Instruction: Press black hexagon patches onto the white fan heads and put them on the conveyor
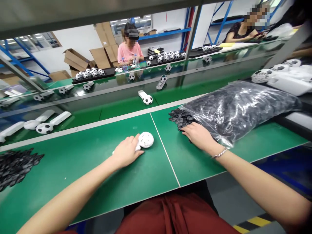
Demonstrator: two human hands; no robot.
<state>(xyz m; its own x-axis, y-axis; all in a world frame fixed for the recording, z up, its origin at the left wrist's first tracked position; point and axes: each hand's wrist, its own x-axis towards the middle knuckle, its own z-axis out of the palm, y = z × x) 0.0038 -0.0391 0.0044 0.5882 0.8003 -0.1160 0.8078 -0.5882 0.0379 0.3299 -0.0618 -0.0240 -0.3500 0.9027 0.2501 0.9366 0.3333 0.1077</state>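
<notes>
The left hand (pixel 127 151) is clamped on the white toy (pixel 146 139) on the bench (pixel 80 146), well apart from the right hand (pixel 198 135), which touches black pieces (pixel 179 117) beside the bag (pixel 239 107), gripped or not I cannot tell, where a careless sweep could scatter them.

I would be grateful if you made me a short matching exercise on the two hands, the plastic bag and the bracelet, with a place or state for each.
Column one
1. Left hand
2. Right hand
3. Plastic bag
4. Bracelet

Column two
A. Worn around the right wrist
B. Closed over a white item with a round head
C. At the loose black pieces
D. See-through, with dark contents

Right pairs: 1-B, 2-C, 3-D, 4-A
</notes>
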